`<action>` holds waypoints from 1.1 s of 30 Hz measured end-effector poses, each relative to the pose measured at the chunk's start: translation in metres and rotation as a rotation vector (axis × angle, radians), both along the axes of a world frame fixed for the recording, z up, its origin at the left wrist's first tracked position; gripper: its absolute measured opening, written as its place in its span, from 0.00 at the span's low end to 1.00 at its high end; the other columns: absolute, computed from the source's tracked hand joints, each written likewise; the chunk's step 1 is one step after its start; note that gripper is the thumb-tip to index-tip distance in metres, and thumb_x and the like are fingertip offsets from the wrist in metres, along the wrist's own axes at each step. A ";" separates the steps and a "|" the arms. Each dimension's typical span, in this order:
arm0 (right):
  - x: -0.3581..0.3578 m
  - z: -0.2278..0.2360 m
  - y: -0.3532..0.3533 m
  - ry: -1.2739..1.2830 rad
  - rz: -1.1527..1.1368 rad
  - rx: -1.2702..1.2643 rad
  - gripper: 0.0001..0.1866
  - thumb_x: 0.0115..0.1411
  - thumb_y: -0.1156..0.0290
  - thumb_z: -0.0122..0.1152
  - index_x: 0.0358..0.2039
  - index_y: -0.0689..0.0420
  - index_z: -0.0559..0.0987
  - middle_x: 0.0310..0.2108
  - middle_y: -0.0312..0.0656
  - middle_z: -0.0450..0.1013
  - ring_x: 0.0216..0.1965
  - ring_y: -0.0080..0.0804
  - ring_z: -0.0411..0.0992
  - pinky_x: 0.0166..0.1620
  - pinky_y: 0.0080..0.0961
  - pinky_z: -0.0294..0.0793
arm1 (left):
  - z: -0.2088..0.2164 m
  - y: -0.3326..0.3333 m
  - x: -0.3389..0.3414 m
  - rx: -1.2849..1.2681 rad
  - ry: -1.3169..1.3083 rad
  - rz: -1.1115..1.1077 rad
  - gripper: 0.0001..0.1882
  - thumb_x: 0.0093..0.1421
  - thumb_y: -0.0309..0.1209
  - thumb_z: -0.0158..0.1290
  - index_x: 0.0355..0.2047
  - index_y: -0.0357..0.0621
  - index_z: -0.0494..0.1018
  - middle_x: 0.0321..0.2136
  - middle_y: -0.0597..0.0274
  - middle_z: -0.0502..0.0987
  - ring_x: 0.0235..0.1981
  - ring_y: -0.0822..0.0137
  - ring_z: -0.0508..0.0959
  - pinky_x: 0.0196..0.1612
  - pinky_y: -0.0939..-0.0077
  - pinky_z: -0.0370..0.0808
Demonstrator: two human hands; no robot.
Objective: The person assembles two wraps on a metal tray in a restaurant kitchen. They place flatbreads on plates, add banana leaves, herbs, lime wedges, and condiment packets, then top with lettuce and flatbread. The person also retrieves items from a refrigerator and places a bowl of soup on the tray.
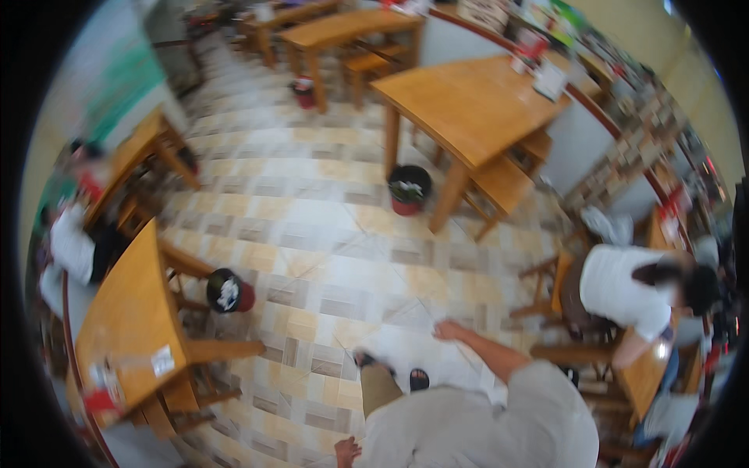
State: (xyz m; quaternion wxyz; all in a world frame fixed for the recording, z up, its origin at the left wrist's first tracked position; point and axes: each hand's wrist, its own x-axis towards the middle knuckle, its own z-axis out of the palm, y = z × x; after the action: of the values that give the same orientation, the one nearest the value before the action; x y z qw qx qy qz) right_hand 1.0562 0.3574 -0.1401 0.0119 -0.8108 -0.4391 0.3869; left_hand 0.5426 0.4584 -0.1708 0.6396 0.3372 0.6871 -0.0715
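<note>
Two hands showed, both empty as far as I could tell: right hand [449,331] open over the tiled floor [312,210] at lower centre, left hand [346,451] loosely curled at the bottom edge. Nothing carried yet; red bin [231,291] stood lower left, untouched.

Pale grey short-sleeved shirt [476,425], khaki trousers [378,388], dark open sandals [419,379]

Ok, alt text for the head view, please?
The wearer stands on a tiled floor among wooden tables, right hand out in front holding nothing, left hand low by the body. A seated person in white leans over a table at right.
</note>
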 end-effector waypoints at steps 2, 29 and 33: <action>0.034 -0.002 0.049 0.035 -0.125 0.120 0.17 0.46 0.62 0.49 0.28 0.64 0.74 0.32 0.55 0.70 0.36 0.50 0.69 0.39 0.40 0.68 | 0.002 0.065 0.036 -0.046 0.039 -0.104 0.16 0.49 0.36 0.51 0.27 0.32 0.66 0.19 0.54 0.70 0.14 0.60 0.72 0.14 0.71 0.70; 0.565 0.004 0.789 -0.107 -0.105 0.298 0.20 0.48 0.59 0.53 0.36 0.62 0.73 0.32 0.53 0.71 0.36 0.47 0.70 0.40 0.35 0.68 | -0.055 0.767 0.497 0.598 0.093 -1.282 0.21 0.52 0.48 0.44 0.24 0.41 0.72 0.20 0.56 0.75 0.19 0.59 0.75 0.29 0.62 0.71; 0.636 0.043 0.973 -0.041 -0.166 0.470 0.20 0.48 0.59 0.54 0.35 0.62 0.73 0.29 0.51 0.72 0.33 0.46 0.71 0.36 0.35 0.70 | -0.043 0.862 0.560 0.069 0.274 -0.560 0.20 0.51 0.47 0.45 0.29 0.41 0.72 0.22 0.58 0.76 0.20 0.61 0.76 0.30 0.63 0.72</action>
State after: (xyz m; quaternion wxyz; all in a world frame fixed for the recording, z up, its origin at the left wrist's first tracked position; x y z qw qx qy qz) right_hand 1.6923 1.3304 -0.0973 0.2231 -0.8265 -0.4494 0.2554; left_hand 1.1025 1.3208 -0.2135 0.4846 0.5222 0.6492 -0.2665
